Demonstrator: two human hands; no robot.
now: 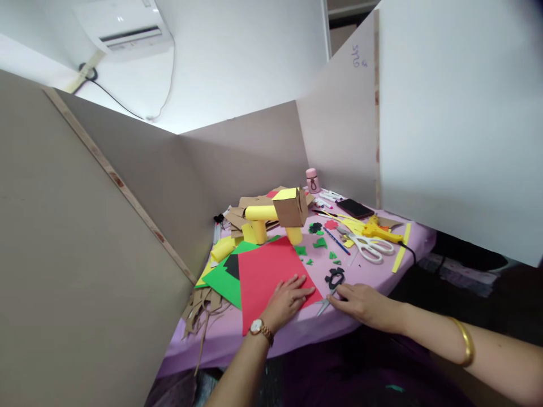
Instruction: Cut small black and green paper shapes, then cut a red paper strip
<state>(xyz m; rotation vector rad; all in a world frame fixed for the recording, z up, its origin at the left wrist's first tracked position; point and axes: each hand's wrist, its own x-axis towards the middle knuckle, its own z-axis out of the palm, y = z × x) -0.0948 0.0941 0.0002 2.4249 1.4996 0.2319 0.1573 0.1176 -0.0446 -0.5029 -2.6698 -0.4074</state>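
Observation:
My left hand point(289, 299) lies flat with fingers spread on a red paper sheet point(261, 268). At the sheet's lower right corner, my right hand point(360, 304) has its thumb and fingers closed on a small pair of scissors point(323, 306), blades toward the sheet. A dark ring-like shape point(336, 277) lies just beyond those fingers; I cannot tell whether it is the scissors' handle or cut black paper. Under the red sheet are a green sheet point(223, 281) and a black piece point(232, 265). Behind stands a cardboard and yellow paper figure point(289, 210) on yellow tube legs.
To the right lie white-handled scissors point(371, 247), a yellow glue gun point(378, 229), a phone point(355, 208), a blue pencil point(336, 241) and green scraps point(319, 243). A pink bottle point(312, 182) stands at the back. Cardboard strips point(203, 308) hang over the left edge. Panels point(250, 152) enclose the table.

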